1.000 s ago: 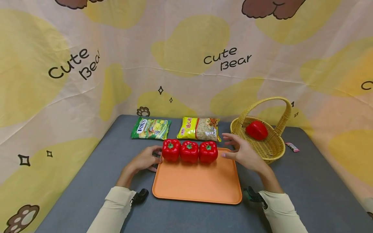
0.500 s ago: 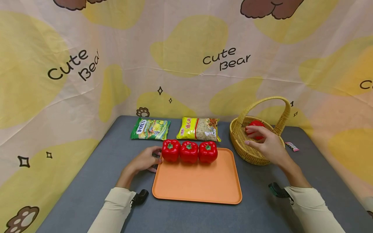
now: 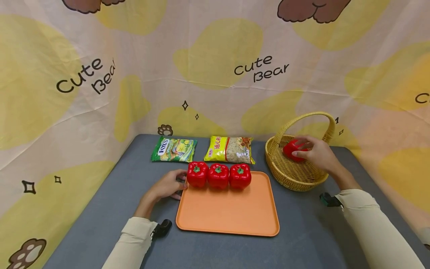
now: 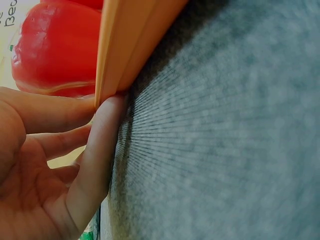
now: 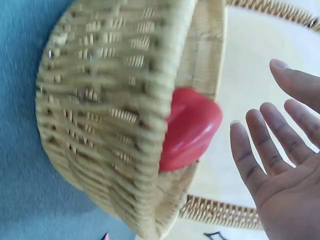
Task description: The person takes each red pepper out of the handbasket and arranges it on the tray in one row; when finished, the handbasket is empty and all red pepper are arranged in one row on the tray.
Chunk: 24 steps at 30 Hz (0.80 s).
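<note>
My left hand [image 3: 167, 184] is at the left edge of the orange tray [image 3: 228, 215]. In the left wrist view its thumb and a finger pinch the tray's rim [image 4: 112, 55]. Three red bell peppers with green stems, the left pepper [image 3: 197, 178], middle pepper [image 3: 218, 180] and right pepper [image 3: 240, 180], stand in a row along the tray's far side. My right hand [image 3: 319, 152] reaches over the wicker basket [image 3: 285, 180]. Inside lies another red bell pepper [image 3: 290, 151]. The right wrist view shows fingers spread and apart from that pepper [image 5: 192, 130].
Behind the tray lie a green candy bag [image 3: 174, 150] and a yellow pasta bag [image 3: 230, 149]. The basket's tall handle [image 3: 304, 116] arches above it. A patterned cloth backdrop [image 3: 208, 56] rises behind the grey table [image 3: 111, 209].
My right hand has moved right from beside the tray to over the basket, then closer to the pepper inside. The left hand, tray and row of peppers have stayed in place.
</note>
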Available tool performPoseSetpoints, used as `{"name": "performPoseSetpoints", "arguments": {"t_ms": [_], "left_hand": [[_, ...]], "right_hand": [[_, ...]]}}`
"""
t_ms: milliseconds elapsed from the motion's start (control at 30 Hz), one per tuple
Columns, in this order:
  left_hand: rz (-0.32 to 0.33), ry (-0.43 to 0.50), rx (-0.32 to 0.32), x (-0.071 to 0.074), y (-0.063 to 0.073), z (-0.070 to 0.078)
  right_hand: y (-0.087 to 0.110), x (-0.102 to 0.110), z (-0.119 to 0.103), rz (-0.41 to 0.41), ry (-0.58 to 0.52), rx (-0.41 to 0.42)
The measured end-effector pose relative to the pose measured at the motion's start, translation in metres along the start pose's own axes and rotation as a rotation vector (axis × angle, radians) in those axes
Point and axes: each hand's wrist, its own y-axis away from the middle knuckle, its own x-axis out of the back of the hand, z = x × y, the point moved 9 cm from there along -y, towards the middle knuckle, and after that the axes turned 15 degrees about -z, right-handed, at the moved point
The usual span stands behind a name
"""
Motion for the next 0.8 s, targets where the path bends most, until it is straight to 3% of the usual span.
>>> {"name": "performPoseSetpoints", "arguments": {"t_ms": [233, 800], "left_hand": [[-0.011, 0.001, -0.015, -0.002, 0.000, 0.000], [-0.004, -0.009, -0.011, -0.001, 0.000, 0.000]], "right_hand": [[-0.015, 0.003, 0.016, -0.061, 0.005, -0.042], [-0.025, -0.010, 0.036, -0.153, -0.051, -0.104]]}}
